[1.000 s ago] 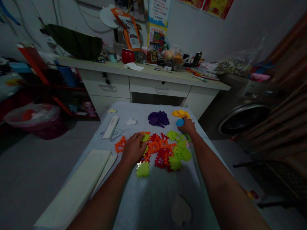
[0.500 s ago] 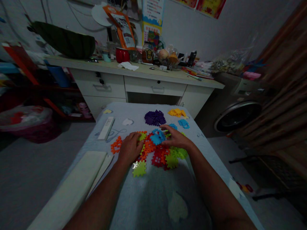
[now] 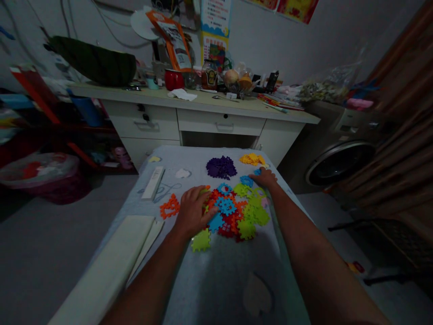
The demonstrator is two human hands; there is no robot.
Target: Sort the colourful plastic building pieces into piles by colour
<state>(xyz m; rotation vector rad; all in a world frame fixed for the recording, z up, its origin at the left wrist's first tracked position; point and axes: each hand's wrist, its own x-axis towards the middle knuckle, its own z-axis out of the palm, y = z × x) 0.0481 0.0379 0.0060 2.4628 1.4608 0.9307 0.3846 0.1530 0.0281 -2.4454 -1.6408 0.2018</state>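
Observation:
A mixed heap of flat plastic interlocking pieces [image 3: 233, 210] in orange, red, green and blue lies on a grey cloth-covered table [image 3: 223, 280]. My left hand [image 3: 193, 211] rests on the heap's left side, fingers curled over blue and orange pieces. My right hand [image 3: 265, 178] reaches to the far right, fingers bent down on blue pieces [image 3: 246, 180] beside the yellow pile [image 3: 252, 159]. A purple pile [image 3: 221, 167] sits behind the heap. One green piece [image 3: 201, 240] lies apart at the front.
A white flat box [image 3: 108, 266] lies at the table's left front, a white bar [image 3: 153, 182] and cord further back. A cluttered white desk [image 3: 203, 113] stands beyond. A washing machine [image 3: 341, 158] is to the right, a pink basket [image 3: 43, 174] to the left.
My right hand has gone from the middle of the heap back out to the far right by the yellow pile. More blue pieces now lie exposed on the heap. My left hand shifted slightly right.

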